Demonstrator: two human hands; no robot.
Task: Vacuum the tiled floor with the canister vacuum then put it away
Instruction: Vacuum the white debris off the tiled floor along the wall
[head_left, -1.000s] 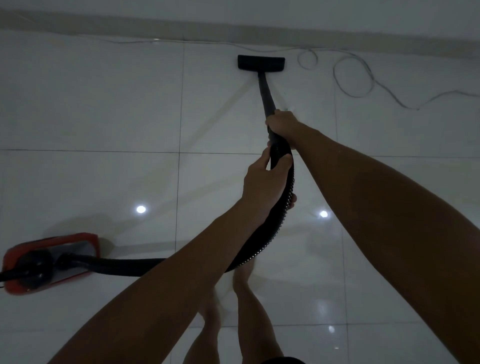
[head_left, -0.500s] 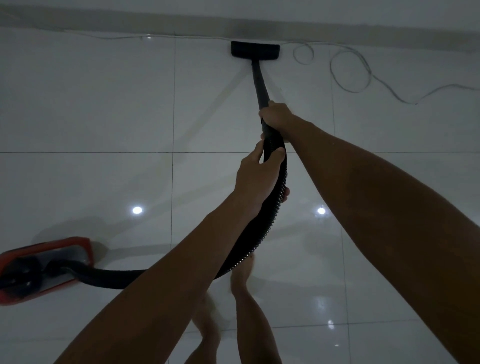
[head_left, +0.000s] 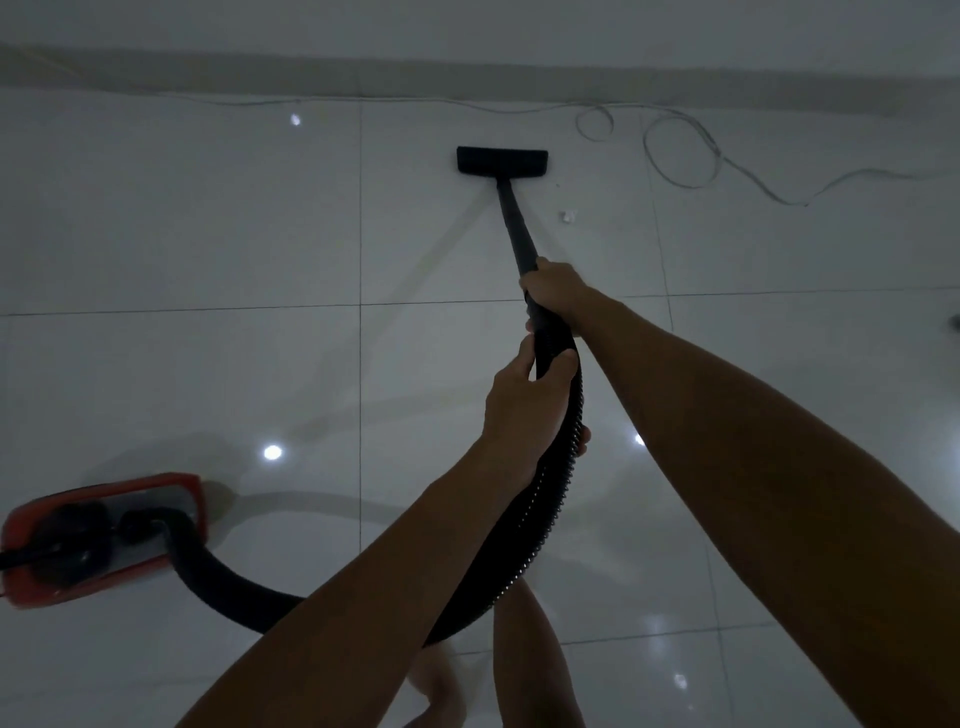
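The red canister vacuum (head_left: 104, 535) sits on the glossy white tiled floor (head_left: 208, 234) at the lower left. Its ribbed black hose (head_left: 524, 561) curves from the canister up to the black wand (head_left: 514, 228). The flat black floor nozzle (head_left: 501, 161) rests on a tile a little short of the far wall. My right hand (head_left: 558, 291) grips the wand's lower end. My left hand (head_left: 524, 410) is closed around the hose just behind it.
A thin white cable (head_left: 675, 150) loops on the floor by the baseboard (head_left: 260, 78) at the upper right. A small white scrap (head_left: 566, 215) lies right of the wand. My bare legs and feet (head_left: 524, 670) stand at the bottom centre.
The nozzle has been pulled back from the baseboard toward me. The canister and hose have shifted right in the view as my head turned.
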